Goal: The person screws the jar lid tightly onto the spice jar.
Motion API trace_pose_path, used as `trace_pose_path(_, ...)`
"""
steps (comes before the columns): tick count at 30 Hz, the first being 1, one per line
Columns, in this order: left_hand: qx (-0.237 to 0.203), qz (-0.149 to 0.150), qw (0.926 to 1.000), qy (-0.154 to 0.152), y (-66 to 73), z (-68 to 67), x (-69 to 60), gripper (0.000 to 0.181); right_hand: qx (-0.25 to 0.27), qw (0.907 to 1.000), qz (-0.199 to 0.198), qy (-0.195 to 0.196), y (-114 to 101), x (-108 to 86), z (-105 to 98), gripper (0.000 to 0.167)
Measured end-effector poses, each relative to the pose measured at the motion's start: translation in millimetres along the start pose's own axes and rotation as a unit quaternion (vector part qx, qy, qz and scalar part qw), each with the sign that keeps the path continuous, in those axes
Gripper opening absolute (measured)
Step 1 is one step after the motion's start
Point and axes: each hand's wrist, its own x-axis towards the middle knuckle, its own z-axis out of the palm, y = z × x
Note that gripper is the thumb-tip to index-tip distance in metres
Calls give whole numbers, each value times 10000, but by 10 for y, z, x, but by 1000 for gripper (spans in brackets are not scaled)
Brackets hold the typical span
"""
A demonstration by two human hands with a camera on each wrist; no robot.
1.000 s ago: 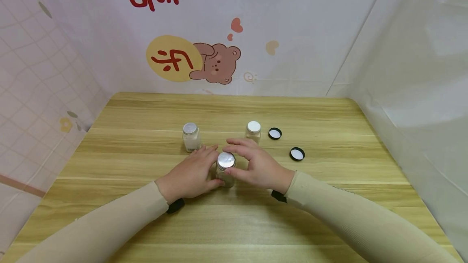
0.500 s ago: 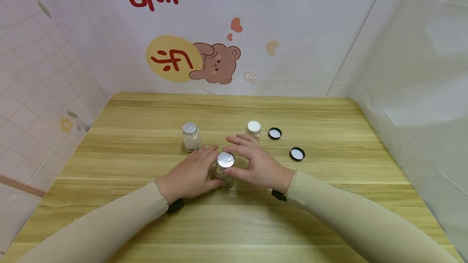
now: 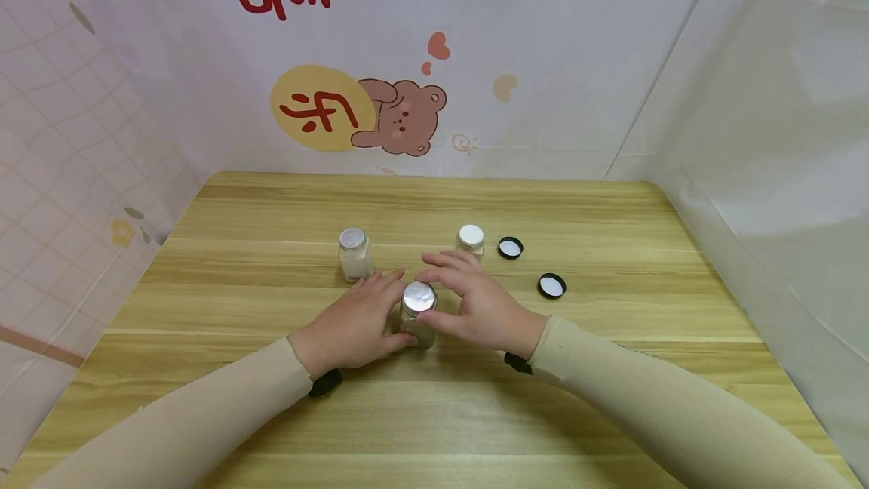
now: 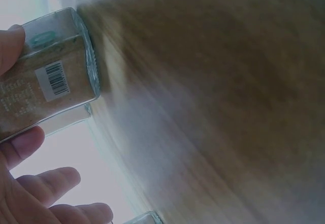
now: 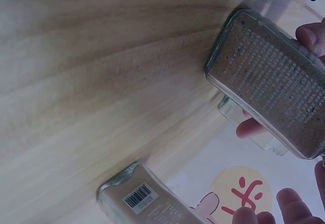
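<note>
Head view: two cream-sleeved arms [image 3: 176,417] reach in from 7 and 5 o'clock across a wood-grain bench [image 3: 434,436], meeting at a glass jar [image 3: 417,327] near its middle. The left hand [image 3: 353,323] grips it low between thumb and forefinger; the right hand [image 3: 485,308] curls its fingers round it higher, thumb just beneath the silver top [image 3: 419,297], though how firmly they press cannot be told. The jar stands upright, its brown contents showing in both wrist views. Steadying it well would likely call for light, even pressure from either side, a flat base and right fingers kept off the glass behind. Beyond, taken from the held jar, a black cap [image 3: 552,286] lies lining-up at 3 o'clock; a second jar [image 3: 356,259] stands between 10 and 11; a third jar [image 3: 471,237], partly hidden by the right hand, at 1; a farther cap [image 3: 511,248] at 2. A bear-printed backdrop [image 3: 557,59] hangs at 12.
</note>
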Motion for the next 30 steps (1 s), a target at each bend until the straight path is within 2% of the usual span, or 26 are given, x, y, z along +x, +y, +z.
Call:
trace_pose_path(5, -21, -8, 10000, 3, 0, -3, -1, 67, 26, 10000, -69, -63, 4, -6, 5, 53)
trace_pose_path(12, 7, -11, 10000, 4, -4, -2, -2, 68, 33, 10000, -76, -25, 7, 3, 21, 45)
trace_pose_path(19, 8, 29, 10000, 50, -11, 4, -1, 66, -1, 9999, -126, -48, 4, 7, 16, 51)
trace_pose_path(26, -18, 24, 10000, 47, -2, -8, -6, 71, -45, 10000, 5, -82, -8, 19, 21, 40)
trace_pose_path(30, -24, 22, 10000, 52, 3, -10, -9, 71, -53, 9999, -35, -81, 1, 20, 28, 46)
